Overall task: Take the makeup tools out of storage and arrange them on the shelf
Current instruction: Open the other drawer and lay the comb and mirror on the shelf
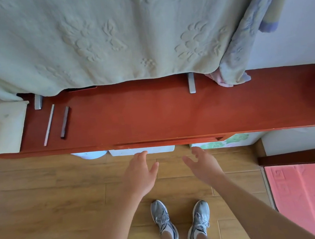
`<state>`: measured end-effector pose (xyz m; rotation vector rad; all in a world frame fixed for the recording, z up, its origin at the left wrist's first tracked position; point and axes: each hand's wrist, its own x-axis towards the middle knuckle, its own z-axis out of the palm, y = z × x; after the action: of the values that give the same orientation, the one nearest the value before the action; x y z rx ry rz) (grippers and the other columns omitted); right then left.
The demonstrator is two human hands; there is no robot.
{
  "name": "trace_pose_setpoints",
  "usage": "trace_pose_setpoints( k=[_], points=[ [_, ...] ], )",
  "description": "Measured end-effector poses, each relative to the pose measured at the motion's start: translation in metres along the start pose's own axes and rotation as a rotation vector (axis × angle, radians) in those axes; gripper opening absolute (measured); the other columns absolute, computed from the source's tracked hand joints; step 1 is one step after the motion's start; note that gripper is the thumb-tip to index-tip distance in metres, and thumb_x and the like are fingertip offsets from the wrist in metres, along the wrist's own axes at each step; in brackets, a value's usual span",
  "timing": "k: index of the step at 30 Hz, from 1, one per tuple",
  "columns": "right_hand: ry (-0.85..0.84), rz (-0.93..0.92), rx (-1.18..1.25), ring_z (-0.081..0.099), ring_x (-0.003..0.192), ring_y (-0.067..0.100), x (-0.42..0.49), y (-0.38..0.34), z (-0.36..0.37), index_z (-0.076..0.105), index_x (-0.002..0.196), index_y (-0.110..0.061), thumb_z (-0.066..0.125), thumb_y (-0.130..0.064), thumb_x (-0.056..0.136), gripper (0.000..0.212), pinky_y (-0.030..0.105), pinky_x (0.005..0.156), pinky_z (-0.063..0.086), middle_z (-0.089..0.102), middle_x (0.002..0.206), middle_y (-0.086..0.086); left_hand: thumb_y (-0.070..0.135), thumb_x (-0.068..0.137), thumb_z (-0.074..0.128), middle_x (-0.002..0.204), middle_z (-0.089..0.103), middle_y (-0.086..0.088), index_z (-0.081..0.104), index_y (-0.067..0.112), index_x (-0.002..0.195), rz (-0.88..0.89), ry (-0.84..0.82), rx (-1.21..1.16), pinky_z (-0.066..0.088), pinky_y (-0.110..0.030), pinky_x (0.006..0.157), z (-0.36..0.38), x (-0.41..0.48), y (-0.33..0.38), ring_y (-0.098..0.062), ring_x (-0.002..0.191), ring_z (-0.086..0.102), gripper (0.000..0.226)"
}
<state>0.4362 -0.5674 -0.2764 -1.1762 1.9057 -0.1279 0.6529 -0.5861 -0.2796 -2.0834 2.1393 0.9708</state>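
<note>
A long red-brown wooden shelf [152, 116] runs across the view. On its left part lie a thin white stick-shaped tool [49, 125] and a dark brown stick-shaped tool [65, 122], side by side. A drawer front [167, 141] shows along the shelf's front edge. My left hand [140, 175] and my right hand [201, 163] reach toward that edge from below, both open with fingers spread, holding nothing. A white box [142, 151] sits under the shelf just beyond my left fingertips.
A pale green cloth [103, 36] hangs over the back of the shelf, hiding what stands behind it. A folded white cloth [9, 127] lies at the shelf's left end. Two metal feet [191, 82] stand on the shelf. A pink mat [309, 196] lies on the wooden floor at right.
</note>
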Motion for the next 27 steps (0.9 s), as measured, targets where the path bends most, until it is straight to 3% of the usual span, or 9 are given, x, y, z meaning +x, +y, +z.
trace_pose_setpoints(
  k=[3,6,12,15,17,19,21,24,27],
  points=[
    [-0.004,0.067,0.120,0.055,0.117,0.020,0.019,0.008,0.015,0.044,0.141,-0.016,0.056,-0.053,0.091,0.064,0.035,0.090,0.049,0.054,0.135,0.000,0.058,0.093,0.051,0.149,0.044,0.004,0.037,0.018,0.148,-0.114,-0.011,-0.146,0.046,-0.036,0.103,0.020,0.017,-0.008,-0.014,0.132,0.048,0.069],
    [-0.002,0.098,0.200,0.055,0.118,0.019,0.041,0.016,0.028,0.043,0.142,-0.015,0.059,-0.056,0.088,0.069,0.028,0.087,0.044,0.057,0.133,-0.001,0.056,0.091,0.057,0.144,0.050,0.002,0.039,0.016,0.147,-0.188,0.021,-0.267,0.046,-0.035,0.101,0.036,0.037,-0.012,-0.014,0.127,0.052,0.072],
    [0.052,0.204,0.387,0.060,0.111,0.021,0.075,0.029,0.049,0.043,0.140,-0.010,0.068,-0.054,0.082,0.077,0.032,0.090,0.047,0.062,0.127,0.001,0.057,0.081,0.071,0.128,0.060,-0.003,0.047,0.012,0.138,-0.420,0.021,-0.576,0.042,-0.028,0.083,0.060,0.068,-0.013,-0.015,0.106,0.058,0.077],
    [0.076,0.241,0.506,0.061,0.106,0.018,0.087,0.033,0.055,0.041,0.140,-0.010,0.070,-0.052,0.081,0.078,0.029,0.080,0.045,0.063,0.123,-0.001,0.066,0.069,0.077,0.119,0.063,-0.001,0.045,0.010,0.138,-0.554,0.040,-0.771,0.046,-0.030,0.085,0.075,0.082,-0.019,-0.019,0.104,0.063,0.094],
    [0.089,0.265,0.600,0.061,0.104,0.016,0.094,0.036,0.060,0.041,0.140,-0.010,0.072,-0.055,0.078,0.082,0.028,0.080,0.044,0.065,0.119,-0.004,0.071,0.053,0.081,0.113,0.066,-0.005,0.040,0.010,0.140,-0.621,0.064,-0.917,0.051,-0.036,0.094,0.083,0.091,-0.023,-0.018,0.103,0.066,0.114],
    [0.090,0.288,0.728,0.061,0.108,0.014,0.099,0.038,0.065,0.038,0.143,-0.010,0.076,-0.065,0.067,0.101,0.035,0.092,0.049,0.066,0.116,-0.008,0.064,0.049,0.086,0.114,0.067,-0.009,0.033,0.013,0.144,-0.645,0.068,-1.048,0.052,-0.042,0.099,0.088,0.097,-0.026,-0.015,0.099,0.067,0.120],
    [0.086,0.313,0.850,0.060,0.111,0.012,0.102,0.040,0.068,0.031,0.146,-0.011,0.077,-0.069,0.057,0.116,0.043,0.102,0.047,0.065,0.114,-0.012,0.045,0.061,0.090,0.117,0.066,-0.009,0.027,0.011,0.149,-0.639,0.090,-1.157,0.050,-0.043,0.102,0.092,0.102,-0.027,-0.015,0.099,0.068,0.113],
    [0.089,0.312,0.989,0.061,0.102,0.005,0.105,0.041,0.071,0.025,0.149,-0.011,0.079,-0.051,0.073,0.101,0.043,0.103,0.047,0.064,0.107,-0.016,0.018,0.075,0.086,0.119,0.066,-0.010,0.017,0.006,0.152,-0.613,0.136,-1.314,0.048,-0.042,0.105,0.101,0.108,-0.028,-0.021,0.112,0.065,0.104],
    [0.118,0.305,1.089,0.061,0.104,0.009,0.109,0.040,0.073,0.024,0.148,-0.009,0.077,-0.034,0.081,0.088,0.039,0.099,0.050,0.064,0.111,-0.009,0.028,0.057,0.093,0.126,0.063,-0.013,0.013,0.008,0.154,-0.568,0.146,-1.396,0.049,-0.039,0.103,0.105,0.110,-0.028,-0.018,0.110,0.066,0.127]
  ],
)
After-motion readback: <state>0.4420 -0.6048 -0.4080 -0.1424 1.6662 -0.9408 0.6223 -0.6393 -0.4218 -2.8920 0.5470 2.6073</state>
